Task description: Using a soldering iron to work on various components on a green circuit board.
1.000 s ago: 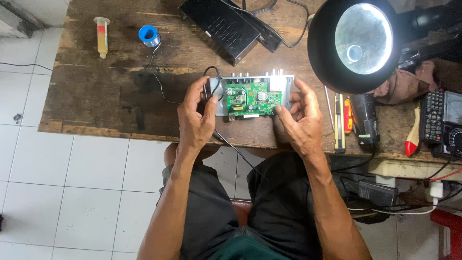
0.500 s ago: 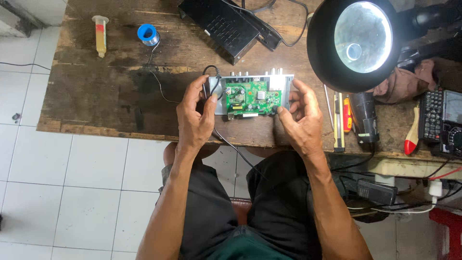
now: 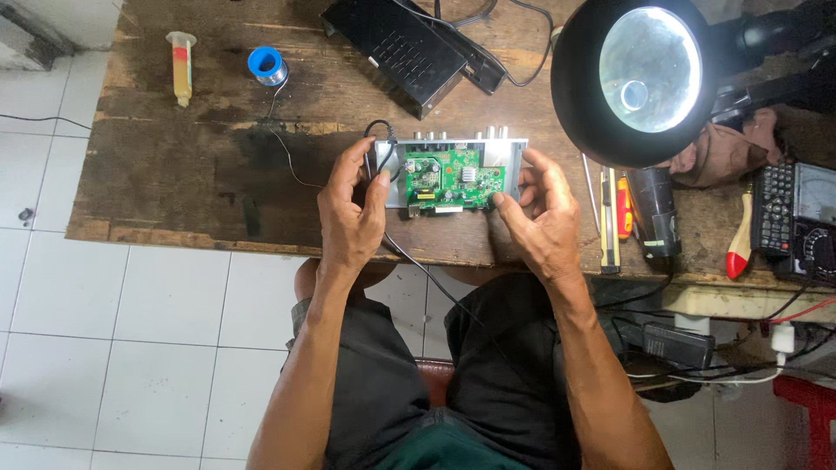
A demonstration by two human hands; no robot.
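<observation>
- Little is changing since the earlier frames: both hands are staying on the opened metal box (image 3: 514,157) with its green circuit board (image 3: 448,178), near the table's (image 3: 174,174) front edge.
- Left hand (image 3: 348,213) is gripping the box's left end, over a black cable (image 3: 409,261).
- Right hand (image 3: 544,218) is half-open, fingertips touching the right end.
- Round magnifier lamp (image 3: 640,78) is crowding the right side; a black casing (image 3: 396,48) is lying behind.
</observation>
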